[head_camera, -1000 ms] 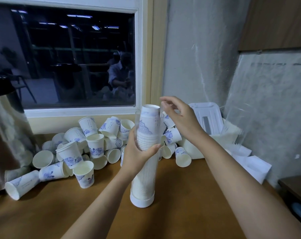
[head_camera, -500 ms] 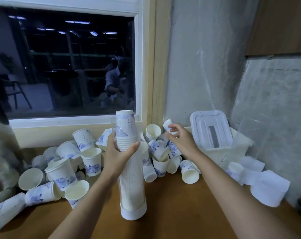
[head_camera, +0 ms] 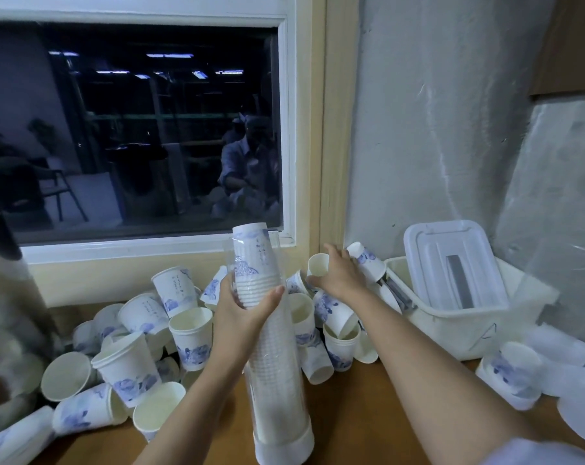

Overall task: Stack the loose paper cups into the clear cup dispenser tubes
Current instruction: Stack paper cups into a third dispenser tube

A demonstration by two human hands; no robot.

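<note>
Where the brown wooden bench meets the lower edge of the frame, the clear plastic cup dispenser tube stands on its white round base cap, its top tilted toward the left. A nested stack of white paper cups with blue print fills it, the topmost cup bottom-up at the tube's open end, centre frame. The left hand grips the tube in its upper half, thumb on the right side, fingers wrapped round the left. Behind and to both sides, loose white paper cups with blue floral print lie heaped on the bench, some upright, some on their sides. Right of centre, the right hand reaches into the heap, thumb and fingers curled round a single white paper cup whose open mouth faces the camera. Farther right stands a white rectangular plastic bin with a white lid propped inside. A dark glass window fills the upper left.
</note>
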